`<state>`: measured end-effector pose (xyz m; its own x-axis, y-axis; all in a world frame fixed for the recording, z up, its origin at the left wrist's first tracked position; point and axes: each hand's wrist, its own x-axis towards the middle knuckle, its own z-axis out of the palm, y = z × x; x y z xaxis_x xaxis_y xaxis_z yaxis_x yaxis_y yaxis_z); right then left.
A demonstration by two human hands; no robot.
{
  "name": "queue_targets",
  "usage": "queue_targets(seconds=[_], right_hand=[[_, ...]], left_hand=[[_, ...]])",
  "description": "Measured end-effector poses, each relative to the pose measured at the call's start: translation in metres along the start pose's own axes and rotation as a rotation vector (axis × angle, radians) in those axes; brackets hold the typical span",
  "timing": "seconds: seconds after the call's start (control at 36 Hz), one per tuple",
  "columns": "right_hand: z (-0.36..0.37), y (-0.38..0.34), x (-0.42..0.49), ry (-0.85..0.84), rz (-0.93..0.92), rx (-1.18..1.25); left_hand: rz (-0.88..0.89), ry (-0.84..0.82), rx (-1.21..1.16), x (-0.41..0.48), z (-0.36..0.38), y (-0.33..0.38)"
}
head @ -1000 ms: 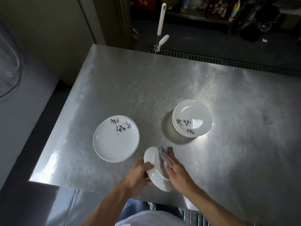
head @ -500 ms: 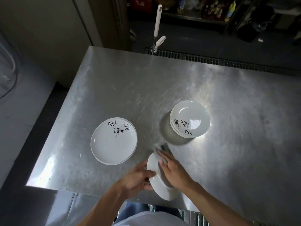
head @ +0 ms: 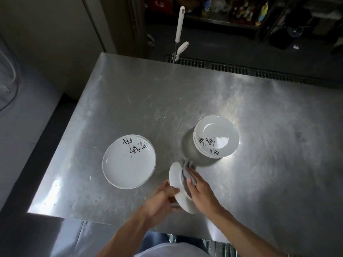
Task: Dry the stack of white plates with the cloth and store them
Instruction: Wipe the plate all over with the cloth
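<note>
Two stacks of white plates parked on the surface (head: 185, 101): left stack (head: 128, 164) at centre left, right stack (head: 216, 138) at centre right, well apart, probably to keep wiped from unwiped. Between them, lower centre, one plate (head: 176, 178) tilted on edge, gripped at the rim by the left hand (head: 159, 199) to bare its face; cloth (head: 185, 164) pressed there under the flat right hand (head: 201, 192).

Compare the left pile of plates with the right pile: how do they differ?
The left pile is low, with wide, flat plates; the right pile stands taller, with smaller, deeper plates. The left pile's writing sits on its far side, the right pile's on its near side. Both are white.
</note>
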<state>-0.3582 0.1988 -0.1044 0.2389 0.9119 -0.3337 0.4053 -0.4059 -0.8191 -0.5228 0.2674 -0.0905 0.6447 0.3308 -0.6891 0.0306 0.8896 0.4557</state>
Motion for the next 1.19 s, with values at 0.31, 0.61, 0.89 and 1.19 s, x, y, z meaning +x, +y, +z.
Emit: queue_targets(seconds=[0.31, 0.61, 0.89, 1.19], right_hand=[[-0.003, 0.005, 0.008, -0.105, -0.092, -0.295], [0.004, 0.005, -0.007, -0.219, -0.386, -0.281], [-0.003, 0.005, 0.015, 0.082, 0.11, -0.08], [-0.005, -0.008, 0.014, -0.146, -0.138, -0.284]], left_hand=[[-0.07, 0.011, 0.13, -0.003, -0.001, -0.012], [-0.119, -0.038, 0.262, -0.008, -0.005, -0.004], [-0.031, 0.107, -0.031, 0.008, -0.001, -0.012], [-0.029, 0.079, 0.055, -0.002, -0.006, -0.017]])
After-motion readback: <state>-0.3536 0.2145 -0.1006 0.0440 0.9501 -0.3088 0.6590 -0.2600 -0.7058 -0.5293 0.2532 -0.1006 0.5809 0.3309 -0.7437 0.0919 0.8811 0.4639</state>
